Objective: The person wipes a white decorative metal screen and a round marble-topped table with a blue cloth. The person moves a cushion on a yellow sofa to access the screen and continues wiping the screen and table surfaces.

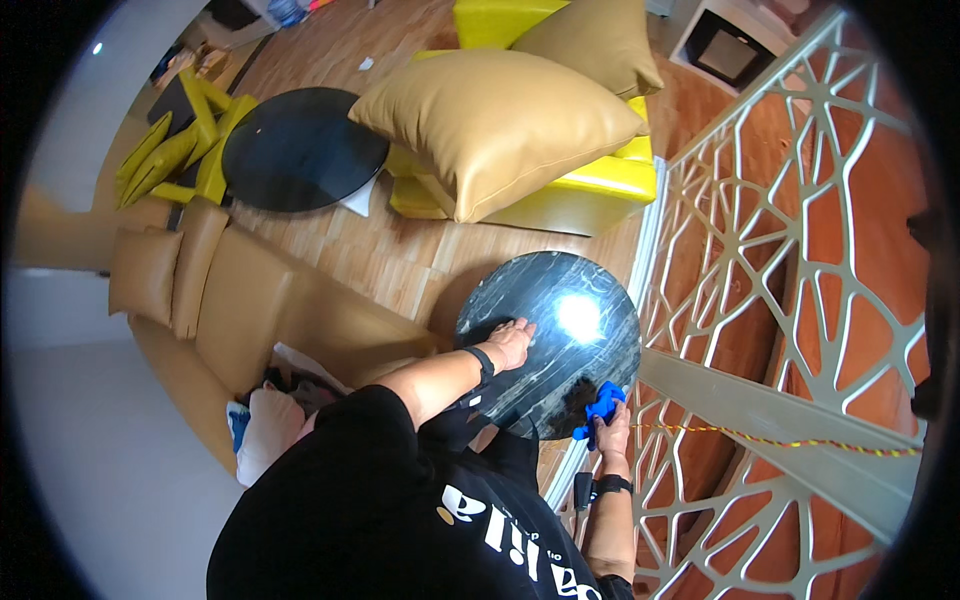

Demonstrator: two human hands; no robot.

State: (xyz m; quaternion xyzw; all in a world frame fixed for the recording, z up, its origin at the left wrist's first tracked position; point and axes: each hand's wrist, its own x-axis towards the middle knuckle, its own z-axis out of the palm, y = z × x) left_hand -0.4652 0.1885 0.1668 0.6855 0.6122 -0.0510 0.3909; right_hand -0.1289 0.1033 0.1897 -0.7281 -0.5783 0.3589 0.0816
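Observation:
A round black marble side table (547,292) with white veins stands before me, a bright light reflected in its top. My left hand (511,343) rests on the left part of the tabletop, fingers apart and holding nothing. At the near right edge, my right hand (613,429) grips a bunched blue cloth (604,405) against the rim. Each wrist wears a black band.
A white lattice partition (739,240) borders the table's right side, with a red-yellow cord (750,435) across it. Ahead stand a yellow armchair (585,187) with tan cushions (502,120) and a black oval table (300,150). A tan sofa (247,292) bearing clothes (270,420) lies left.

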